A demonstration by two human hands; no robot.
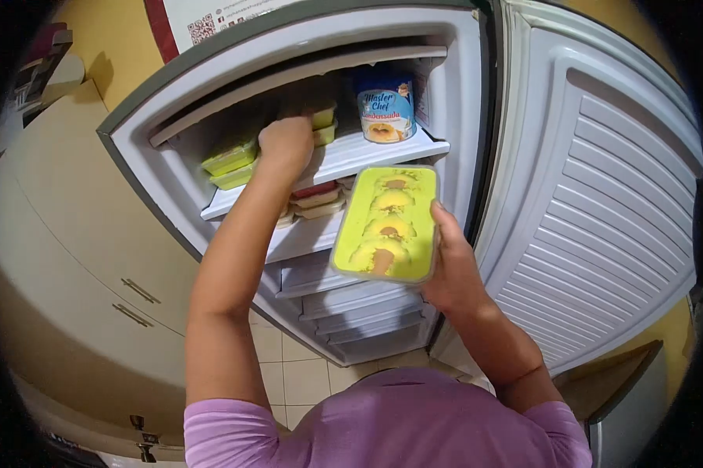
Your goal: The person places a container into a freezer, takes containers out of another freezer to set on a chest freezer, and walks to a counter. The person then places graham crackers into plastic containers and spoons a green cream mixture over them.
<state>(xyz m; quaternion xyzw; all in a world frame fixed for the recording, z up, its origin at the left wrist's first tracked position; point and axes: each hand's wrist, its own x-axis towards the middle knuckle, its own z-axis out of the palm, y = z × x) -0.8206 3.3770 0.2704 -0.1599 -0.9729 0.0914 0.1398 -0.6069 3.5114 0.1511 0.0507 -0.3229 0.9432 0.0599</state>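
Note:
In my right hand (pixel 454 261) is a rectangular plastic tub (pixel 390 226) with a bright green lid printed with avocado halves. The fingers wrap its right edge, and it is tilted toward me in front of the shelves. My left hand (pixel 286 147) reaches into the top shelf of the upright freezer (pixel 320 23). Its fingers are hidden behind the back of the hand, among green tubs. One stack of green tubs (pixel 233 162) sits to its left, and another green tub (pixel 325 132) is just at its right, partly covered by the hand.
A blue and white Master Chef can (pixel 386 113) stands at the right of the top shelf. Red and white lidded tubs (pixel 318 199) lie one shelf lower. The freezer door (pixel 593 203) hangs wide at the right. Pale cabinets (pixel 86 226) stand at the left.

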